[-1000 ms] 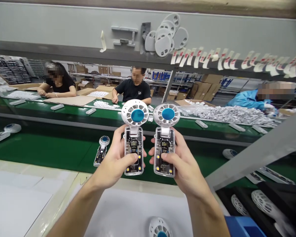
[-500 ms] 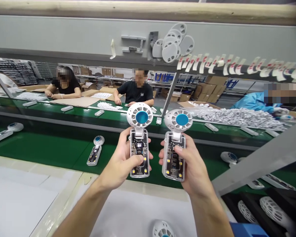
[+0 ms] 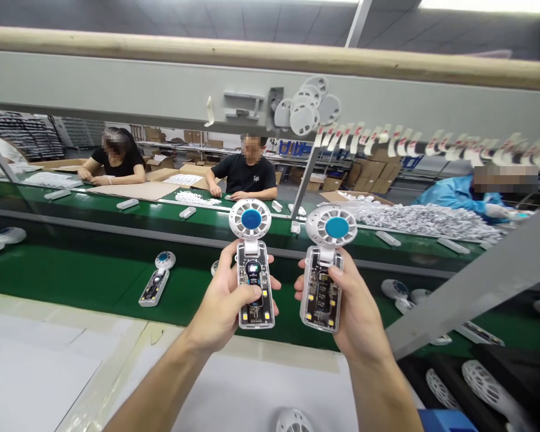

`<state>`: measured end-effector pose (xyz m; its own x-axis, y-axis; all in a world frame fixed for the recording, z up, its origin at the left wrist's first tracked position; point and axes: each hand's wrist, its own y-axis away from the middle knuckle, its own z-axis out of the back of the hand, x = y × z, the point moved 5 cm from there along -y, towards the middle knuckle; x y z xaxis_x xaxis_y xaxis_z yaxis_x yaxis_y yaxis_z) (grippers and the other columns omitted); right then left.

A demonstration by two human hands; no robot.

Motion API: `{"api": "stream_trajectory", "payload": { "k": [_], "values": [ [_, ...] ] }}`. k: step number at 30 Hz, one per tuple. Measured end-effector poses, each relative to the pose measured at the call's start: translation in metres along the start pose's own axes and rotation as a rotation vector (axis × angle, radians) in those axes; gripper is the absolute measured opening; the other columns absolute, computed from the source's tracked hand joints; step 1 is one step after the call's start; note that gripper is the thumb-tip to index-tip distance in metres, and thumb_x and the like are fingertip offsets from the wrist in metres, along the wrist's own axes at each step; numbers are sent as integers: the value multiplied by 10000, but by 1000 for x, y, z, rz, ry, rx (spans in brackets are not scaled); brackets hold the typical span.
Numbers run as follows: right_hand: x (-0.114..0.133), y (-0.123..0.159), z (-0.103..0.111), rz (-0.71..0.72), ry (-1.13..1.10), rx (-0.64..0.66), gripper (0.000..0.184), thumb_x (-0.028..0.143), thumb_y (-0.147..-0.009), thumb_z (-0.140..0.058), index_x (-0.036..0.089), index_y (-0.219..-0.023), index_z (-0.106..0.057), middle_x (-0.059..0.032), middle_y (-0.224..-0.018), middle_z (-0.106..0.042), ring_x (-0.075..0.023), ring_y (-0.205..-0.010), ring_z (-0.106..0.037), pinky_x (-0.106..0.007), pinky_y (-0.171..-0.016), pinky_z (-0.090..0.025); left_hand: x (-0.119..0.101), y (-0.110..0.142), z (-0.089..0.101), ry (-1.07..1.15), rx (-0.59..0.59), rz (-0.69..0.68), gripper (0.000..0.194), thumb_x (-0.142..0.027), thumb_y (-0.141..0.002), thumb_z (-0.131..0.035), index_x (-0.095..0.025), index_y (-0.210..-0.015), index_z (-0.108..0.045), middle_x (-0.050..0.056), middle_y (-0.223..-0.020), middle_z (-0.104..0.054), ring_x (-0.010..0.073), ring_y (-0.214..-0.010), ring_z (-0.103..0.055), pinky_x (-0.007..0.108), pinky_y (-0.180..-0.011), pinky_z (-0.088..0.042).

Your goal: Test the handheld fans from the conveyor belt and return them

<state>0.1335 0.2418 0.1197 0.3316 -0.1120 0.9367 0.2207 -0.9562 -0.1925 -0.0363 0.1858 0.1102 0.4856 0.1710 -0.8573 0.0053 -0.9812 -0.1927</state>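
My left hand is wrapped round a white handheld fan, thumb resting on its dark circuit-board front. The fan stands upright, with a round blue-centred head, a clear-edged body and a small lit display. Beside it, my right hand grips a second fan of the same kind, its thumb at the upper right of the board. No lit display shows on that one. The two fans are apart. Below, at the bottom edge, part of another white fan head shows on the white work surface.
A green conveyor belt carries more fans, one lying to the left. Across it, several co-workers sit by piles of white parts. A grey slanted post and dark slotted tray stand at right. An overhead beam holds tape strips.
The view has tilted up slightly. Belt fans have shifted left in view. My right thumb has moved off the centre of its fan's board towards the edge. Both hands keep their fans.
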Motion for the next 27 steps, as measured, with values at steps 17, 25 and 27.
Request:
{"api": "stream_trajectory", "payload": {
  "k": [17, 25, 27],
  "values": [
    [41, 10, -41, 109, 42, 12, 485, 611, -792, -726, 244, -1068, -571, -7, -839, -685, -158, -630, -656, -265, -590, -568, -27, 23, -14, 144, 147, -56, 725, -201, -792, -726, -304, -1378, -312, 75, -1143, -670, 190, -685, -710, 327, -620, -576],
    [115, 32, -72, 136, 116, 141, 434, 631, -801, -653, 223, -945, -627, -21, -783, -669, -174, -567, -654, -286, -518, -564, -38, 26, 9, -18, -345, -260, 342, -297, -653, -859, -162, -839, -605, 11, -754, -635, 137, -688, -621, 250, -665, -552],
    [126, 42, -68, 64, 100, 135, 451, 637, -819, -625, 205, -941, -664, -37, -798, -676, -186, -614, -678, -295, -563, -591, -41, 36, 7, 237, -254, -94, 346, -292, -595, -855, -178, -801, -602, -12, -715, -588, 127, -639, -586, 246, -600, -547]
  ]
}}
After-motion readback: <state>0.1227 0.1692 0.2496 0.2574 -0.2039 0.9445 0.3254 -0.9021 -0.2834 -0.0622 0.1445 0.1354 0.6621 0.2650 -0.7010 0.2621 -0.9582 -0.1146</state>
